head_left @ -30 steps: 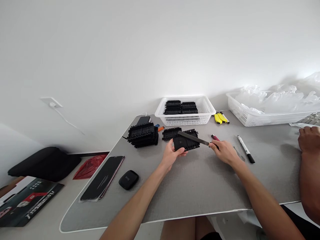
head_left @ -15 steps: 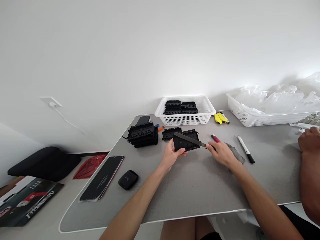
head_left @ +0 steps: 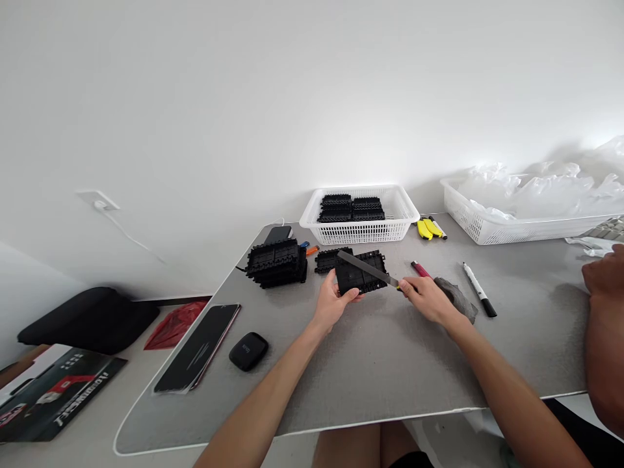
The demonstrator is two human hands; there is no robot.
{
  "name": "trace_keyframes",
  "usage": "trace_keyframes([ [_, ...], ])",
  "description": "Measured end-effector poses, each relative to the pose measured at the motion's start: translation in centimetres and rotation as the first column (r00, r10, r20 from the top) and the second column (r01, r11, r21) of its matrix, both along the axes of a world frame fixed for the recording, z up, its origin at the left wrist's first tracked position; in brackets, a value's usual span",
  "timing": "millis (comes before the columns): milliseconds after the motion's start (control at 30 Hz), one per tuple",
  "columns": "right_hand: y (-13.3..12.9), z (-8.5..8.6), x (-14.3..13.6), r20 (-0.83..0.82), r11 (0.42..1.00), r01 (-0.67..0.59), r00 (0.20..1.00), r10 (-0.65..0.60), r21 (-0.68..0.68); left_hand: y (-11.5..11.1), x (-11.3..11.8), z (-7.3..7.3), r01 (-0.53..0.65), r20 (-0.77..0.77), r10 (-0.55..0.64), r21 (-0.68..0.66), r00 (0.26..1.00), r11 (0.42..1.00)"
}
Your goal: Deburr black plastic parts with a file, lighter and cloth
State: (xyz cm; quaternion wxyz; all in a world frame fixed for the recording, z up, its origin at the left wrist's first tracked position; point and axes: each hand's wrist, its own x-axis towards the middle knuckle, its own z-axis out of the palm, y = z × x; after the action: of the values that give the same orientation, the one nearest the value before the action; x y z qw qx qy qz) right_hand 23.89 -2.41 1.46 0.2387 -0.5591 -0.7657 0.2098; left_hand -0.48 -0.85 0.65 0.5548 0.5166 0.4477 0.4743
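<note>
My left hand [head_left: 335,299] is closed on the left edge of a black plastic part [head_left: 349,278], tilted above the table. In my right hand [head_left: 425,298] is the handle of a flat metal file [head_left: 365,266], whose blade lies across the part's face. Another black part [head_left: 325,260] lies just behind. To the left is a stack of similar black parts [head_left: 275,263]. A white basket [head_left: 361,233] at the back holds several more. Beside my right hand are a grey cloth [head_left: 458,300] and a red object [head_left: 419,268].
On the left of the table [head_left: 390,370] are a phone [head_left: 199,348] and a black case [head_left: 248,351]. A marker [head_left: 480,290] and yellow-handled tool [head_left: 429,229] are to the right. Another person's hand [head_left: 604,273] is at the right edge, near a bag-filled basket [head_left: 526,232].
The file has shifted slightly up and left across the part, with my right hand following. My left hand keeps its hold, and the other person's hand has moved a little.
</note>
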Motion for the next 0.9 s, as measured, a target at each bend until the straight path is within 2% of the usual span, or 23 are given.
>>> trace_keyframes([
  [100, 0.0, -0.1, -0.2, 0.033, 1.0, 0.001, 0.999, -0.001, -0.006, -0.1, 0.0, 0.2, -0.015, 0.011, 0.014, 0.01, 1.0, 1.0],
  [300, 0.6, -0.3, 2.5, 0.078, 0.991, 0.134, 0.988, -0.132, -0.019, 0.0, -0.4, 0.7, -0.044, 0.0, 0.044, -0.01, 0.999, 0.999],
  [533, 0.2, -0.2, 0.3, 0.102, 0.998, 0.062, 0.993, -0.063, 0.01, 0.2, -0.4, 0.3, -0.021, 0.022, 0.021, -0.004, 1.0, 1.0],
  [767, 0.8, -0.5, 2.9, 0.072, 0.986, 0.169, 0.983, -0.168, -0.004, 0.5, -0.8, 0.1, -0.051, 0.038, 0.051, -0.016, 0.998, 0.999],
  [900, 0.4, -0.2, 1.6, 0.043, 0.995, 0.099, 0.994, -0.099, 0.009, 0.3, -0.6, 0.3, -0.02, 0.023, 0.02, -0.021, 1.0, 1.0],
])
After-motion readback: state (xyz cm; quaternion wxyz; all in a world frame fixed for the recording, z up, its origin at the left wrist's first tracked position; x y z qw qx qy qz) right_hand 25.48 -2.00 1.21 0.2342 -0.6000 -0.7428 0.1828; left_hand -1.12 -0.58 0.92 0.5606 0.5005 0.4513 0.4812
